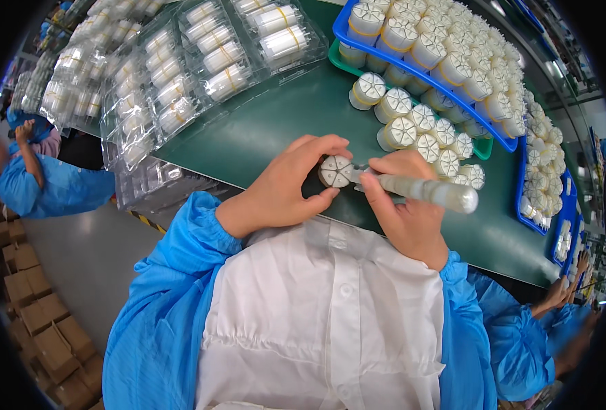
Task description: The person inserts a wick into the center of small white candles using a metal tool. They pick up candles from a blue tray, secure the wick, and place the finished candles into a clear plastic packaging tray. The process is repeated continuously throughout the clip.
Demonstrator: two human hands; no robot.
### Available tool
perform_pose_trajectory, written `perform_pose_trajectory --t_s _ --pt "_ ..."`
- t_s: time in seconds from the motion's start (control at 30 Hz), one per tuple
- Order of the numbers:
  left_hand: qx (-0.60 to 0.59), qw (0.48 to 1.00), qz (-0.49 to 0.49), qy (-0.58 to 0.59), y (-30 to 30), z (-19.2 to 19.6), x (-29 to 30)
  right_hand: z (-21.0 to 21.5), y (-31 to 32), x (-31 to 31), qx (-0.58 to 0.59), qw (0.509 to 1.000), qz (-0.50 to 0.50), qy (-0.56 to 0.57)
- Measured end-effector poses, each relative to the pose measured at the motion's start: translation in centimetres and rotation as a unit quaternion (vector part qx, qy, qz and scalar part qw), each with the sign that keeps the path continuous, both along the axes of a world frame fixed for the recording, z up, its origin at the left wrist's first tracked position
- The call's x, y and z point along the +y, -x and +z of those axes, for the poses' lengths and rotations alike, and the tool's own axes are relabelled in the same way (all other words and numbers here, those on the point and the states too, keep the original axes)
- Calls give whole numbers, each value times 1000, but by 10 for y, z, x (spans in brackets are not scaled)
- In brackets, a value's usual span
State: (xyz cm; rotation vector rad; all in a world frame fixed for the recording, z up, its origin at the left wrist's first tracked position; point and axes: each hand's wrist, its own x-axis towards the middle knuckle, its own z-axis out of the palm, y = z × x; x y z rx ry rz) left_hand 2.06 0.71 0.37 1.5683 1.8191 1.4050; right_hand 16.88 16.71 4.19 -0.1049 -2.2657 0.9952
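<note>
- Cardboard boxes [40, 321] sit stacked on the floor at the far left, below a co-worker's blue sleeve [57, 188].
- Clear blister trays [180, 75] of white cartridges spread over the tabletop's [262, 130] far left corner.
- Left hand [282, 188], at the near edge, has its grip closed round a white round cartridge [335, 171] with a spoked end face, thumb below and fingers above.
- Right hand [402, 205], just beside it, has its grip closed on a translucent tube-shaped tool [429, 191], whose tip touches the cartridge.
- Loose white cartridges [419, 130] stand grouped just beyond the hands.
- Blue tray [347, 31] packed with cartridges fills the far right corner.
</note>
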Motion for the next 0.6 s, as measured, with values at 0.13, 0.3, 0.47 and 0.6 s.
perform_pose_trajectory --t_s 0.13,0.3,0.47,0.6 --pt "4 1000 -13 4 2 2 0 -2 1 -2 -30 1000 -3 0" --pt "37 999 -9 -15 4 -3 2 -5 2 -3 -33 999 3 9" --pt "66 994 84 -4 4 -2 2 4 -14 5 35 998 -39 -47" --pt "189 951 244 -33 16 -1 9 17 -46 25 67 990 -107 -65"
